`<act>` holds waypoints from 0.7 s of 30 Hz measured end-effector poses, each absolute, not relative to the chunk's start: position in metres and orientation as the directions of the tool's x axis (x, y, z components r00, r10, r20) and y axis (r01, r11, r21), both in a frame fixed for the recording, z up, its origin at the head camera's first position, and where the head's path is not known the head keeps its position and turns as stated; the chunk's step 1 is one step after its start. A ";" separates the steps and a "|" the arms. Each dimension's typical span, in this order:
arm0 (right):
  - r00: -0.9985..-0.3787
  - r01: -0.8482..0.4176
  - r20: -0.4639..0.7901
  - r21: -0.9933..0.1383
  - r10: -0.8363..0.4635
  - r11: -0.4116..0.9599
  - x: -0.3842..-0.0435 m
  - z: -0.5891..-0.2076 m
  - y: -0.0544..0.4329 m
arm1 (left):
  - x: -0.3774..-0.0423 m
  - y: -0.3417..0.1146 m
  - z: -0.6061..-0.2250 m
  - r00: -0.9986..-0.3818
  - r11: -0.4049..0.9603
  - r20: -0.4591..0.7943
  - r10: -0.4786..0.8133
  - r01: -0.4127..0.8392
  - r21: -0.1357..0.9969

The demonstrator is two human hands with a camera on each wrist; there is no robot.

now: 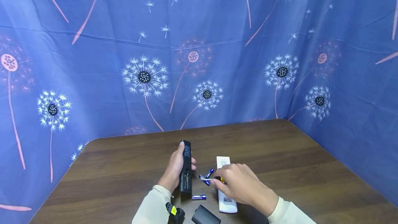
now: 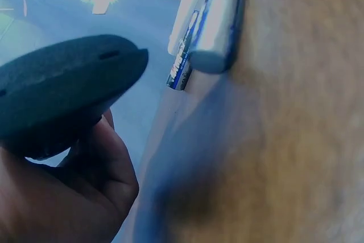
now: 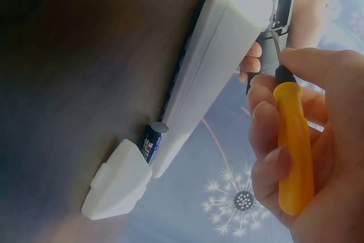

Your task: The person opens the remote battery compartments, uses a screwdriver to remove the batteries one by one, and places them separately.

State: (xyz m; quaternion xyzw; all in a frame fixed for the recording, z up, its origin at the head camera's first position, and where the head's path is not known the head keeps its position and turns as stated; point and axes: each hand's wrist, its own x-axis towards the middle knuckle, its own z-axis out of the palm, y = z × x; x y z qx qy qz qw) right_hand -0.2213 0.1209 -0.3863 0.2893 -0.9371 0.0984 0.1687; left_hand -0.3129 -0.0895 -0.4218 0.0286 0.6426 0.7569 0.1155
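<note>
In the head view my left hand (image 1: 174, 167) grips a black remote control (image 1: 186, 165), its back facing up and its battery compartment uncovered. Whether a battery lies inside, I cannot tell. My right hand (image 1: 240, 182) holds a screwdriver (image 3: 294, 152) with a yellow and black handle. Its thin metal shaft points left toward the remote, above blue batteries (image 1: 209, 173) on the table. Another blue battery (image 1: 199, 197) lies nearer the front. Below my right hand is a white remote control (image 1: 228, 205), partly hidden by that hand.
A loose white cover-like piece (image 3: 116, 183) lies beside a battery in the right wrist view. Near the front edge sit a black rounded object (image 1: 206, 215) and a black item with a yellow label (image 1: 176, 213). A blue dandelion-print curtain (image 1: 199, 54) borders the wooden table (image 1: 124, 168).
</note>
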 end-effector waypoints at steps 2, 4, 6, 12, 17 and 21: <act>-0.787 -0.570 0.354 -0.105 -0.505 0.815 -0.221 -0.385 0.121 | -0.313 -0.089 -0.421 -0.970 -0.159 -0.104 0.218 -0.140 0.977; -0.800 -0.564 0.332 -0.130 -0.501 0.815 -0.221 -0.384 0.120 | -0.313 -0.089 -0.420 -0.969 -0.165 -0.103 0.223 -0.141 0.976; -0.805 -0.562 0.319 -0.142 -0.500 0.815 -0.220 -0.385 0.119 | -0.312 -0.089 -0.420 -0.968 -0.163 -0.105 0.227 -0.144 0.976; -0.798 -0.579 0.317 -0.173 -0.512 0.796 -0.217 -0.386 0.114 | -0.312 -0.090 -0.420 -0.967 -0.148 -0.112 0.231 -0.148 0.978; -0.794 -0.584 0.330 -0.186 -0.510 0.790 -0.215 -0.385 0.112 | -0.311 -0.091 -0.421 -0.967 -0.140 -0.107 0.230 -0.142 0.980; -0.798 -0.577 0.336 -0.186 -0.501 0.795 -0.213 -0.383 0.112 | -0.312 -0.090 -0.419 -0.965 -0.147 -0.103 0.240 -0.141 0.979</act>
